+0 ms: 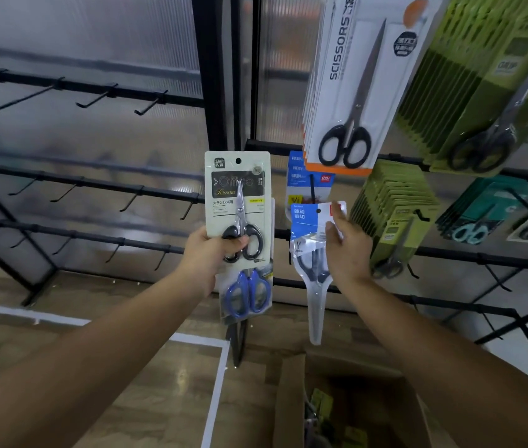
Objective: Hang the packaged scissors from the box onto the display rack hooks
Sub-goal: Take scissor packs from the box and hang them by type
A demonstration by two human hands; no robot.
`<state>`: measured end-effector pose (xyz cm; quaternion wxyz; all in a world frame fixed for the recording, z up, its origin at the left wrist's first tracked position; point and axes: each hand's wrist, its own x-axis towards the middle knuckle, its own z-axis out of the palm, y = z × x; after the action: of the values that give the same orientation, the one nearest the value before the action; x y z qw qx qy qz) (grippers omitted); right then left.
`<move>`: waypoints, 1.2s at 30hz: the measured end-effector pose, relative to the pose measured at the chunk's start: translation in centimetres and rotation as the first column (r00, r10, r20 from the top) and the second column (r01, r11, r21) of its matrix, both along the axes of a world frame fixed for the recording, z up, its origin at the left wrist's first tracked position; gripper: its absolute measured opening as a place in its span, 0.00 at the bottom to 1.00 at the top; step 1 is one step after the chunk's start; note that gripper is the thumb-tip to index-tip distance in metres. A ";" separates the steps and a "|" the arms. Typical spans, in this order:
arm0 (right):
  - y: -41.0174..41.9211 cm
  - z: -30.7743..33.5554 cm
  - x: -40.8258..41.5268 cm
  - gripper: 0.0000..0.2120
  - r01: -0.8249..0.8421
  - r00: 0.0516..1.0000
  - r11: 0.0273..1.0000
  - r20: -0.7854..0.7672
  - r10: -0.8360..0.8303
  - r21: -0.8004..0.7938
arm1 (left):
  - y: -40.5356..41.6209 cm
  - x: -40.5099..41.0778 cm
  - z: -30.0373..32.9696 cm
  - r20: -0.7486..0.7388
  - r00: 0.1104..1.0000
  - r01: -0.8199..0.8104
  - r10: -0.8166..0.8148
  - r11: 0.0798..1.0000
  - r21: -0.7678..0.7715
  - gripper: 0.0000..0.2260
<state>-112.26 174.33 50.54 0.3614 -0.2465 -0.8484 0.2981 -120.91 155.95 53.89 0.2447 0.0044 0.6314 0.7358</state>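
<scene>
Hands (214, 250) gripping scissors packs (236, 202)

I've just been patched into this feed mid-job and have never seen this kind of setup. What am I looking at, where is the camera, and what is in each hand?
There is no machine here: a person works with two bare hands, and the single picture comes from a camera on their head, looking forward and down. The left hand grips a pale card pack of black-handled scissors, with a blue-handled pack behind it. The right hand holds a clear pouch with a blue header near the black display rack. Other scissor packs already hang there. The empty hooks are at left, and an open cardboard box sits on the floor below.
</scene>
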 end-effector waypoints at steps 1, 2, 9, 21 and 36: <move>0.0 0.1 0.0 0.18 -0.003 1.000 1.000 -0.008 0.003 0.009 | 0.0 0.0 0.0 0.001 1.000 -0.001 0.001 1.000 0.000 0.12; -0.1 0.1 -0.1 0.18 -0.014 1.000 1.000 -0.026 0.014 0.013 | 0.1 0.0 -0.1 0.001 1.000 -0.002 0.002 1.000 0.000 0.12; -0.3 0.6 -1.0 0.15 -0.035 0.995 0.991 -0.098 0.022 -0.127 | 0.2 0.0 -0.2 0.000 0.999 0.033 -0.033 0.999 0.015 0.12; 1.1 5.3 -4.8 0.26 0.115 0.898 0.934 0.437 0.047 -0.338 | -0.1 -0.3 -0.7 -0.004 0.995 0.098 -0.098 0.990 0.099 0.10; -2.0 2.7 2.7 0.40 -0.222 0.957 0.749 0.006 0.289 -0.624 | 0.7 0.8 -1.0 0.064 0.962 0.235 -0.265 0.924 0.302 0.09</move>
<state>-109.56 172.32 53.23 0.1728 -0.2475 -0.7469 0.5925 -120.15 156.63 52.89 0.3658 0.0827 0.4968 0.7827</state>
